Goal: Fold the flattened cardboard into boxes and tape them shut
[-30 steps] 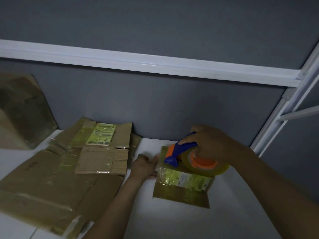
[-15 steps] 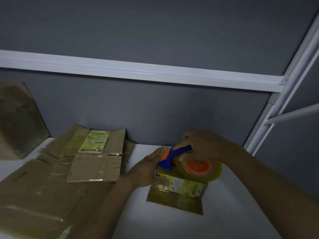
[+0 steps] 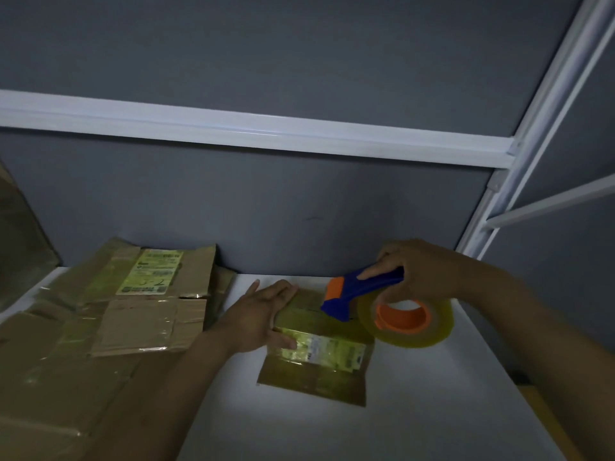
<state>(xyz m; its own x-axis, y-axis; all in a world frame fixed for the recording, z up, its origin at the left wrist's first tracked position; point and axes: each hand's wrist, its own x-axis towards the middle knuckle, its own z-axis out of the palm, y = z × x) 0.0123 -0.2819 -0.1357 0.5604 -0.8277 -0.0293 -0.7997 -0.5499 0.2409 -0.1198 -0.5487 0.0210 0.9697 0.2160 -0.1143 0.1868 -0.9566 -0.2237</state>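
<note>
1. Far left, I see flattened brown cardboard sheets (image 3: 100, 327) stacked on the white table (image 3: 416, 410).
2. Left hand (image 3: 263, 316): fingers straight, palm flat, pressing the left top edge of the small brown cardboard box (image 3: 316, 367), which sits mid-table.
3. Right hand (image 3: 426, 277): fingers wrapped round the blue-and-orange tape dispenser with yellowish clear roll (image 3: 352, 294). Its nose is on the box top, and the forearm angles in from the right.
</note>
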